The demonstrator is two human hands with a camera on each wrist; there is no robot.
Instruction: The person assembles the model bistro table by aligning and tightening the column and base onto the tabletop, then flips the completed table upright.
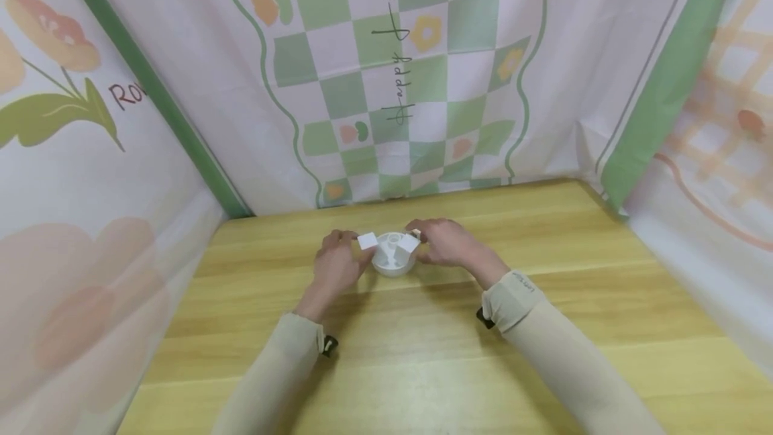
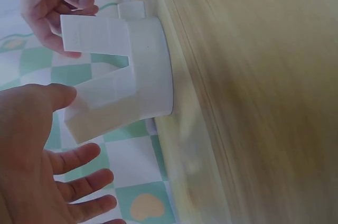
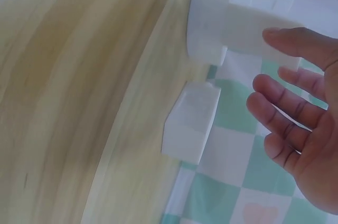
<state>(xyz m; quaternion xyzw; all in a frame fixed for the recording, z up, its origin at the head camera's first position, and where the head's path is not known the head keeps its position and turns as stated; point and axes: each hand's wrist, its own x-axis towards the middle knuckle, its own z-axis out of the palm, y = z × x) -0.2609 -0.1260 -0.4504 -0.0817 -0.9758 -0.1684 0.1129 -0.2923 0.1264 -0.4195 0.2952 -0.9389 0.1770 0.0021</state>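
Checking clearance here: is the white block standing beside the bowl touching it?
Apart. The right wrist view shows it: a strip of tabletop separates the white block from the bowl.

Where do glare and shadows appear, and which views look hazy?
Head: pale glare on the wooden table, a soft shadow beside the left sleeve; left wrist: hazy, the white round base showing little detail; right wrist: hazy too, table grain blurred.

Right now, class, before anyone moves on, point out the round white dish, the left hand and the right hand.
Round white dish [image 1: 394, 270]: head view, front outer wall.
Left hand [image 1: 336, 266]: head view, back of the hand.
Right hand [image 1: 449, 244]: head view, back of the hand.
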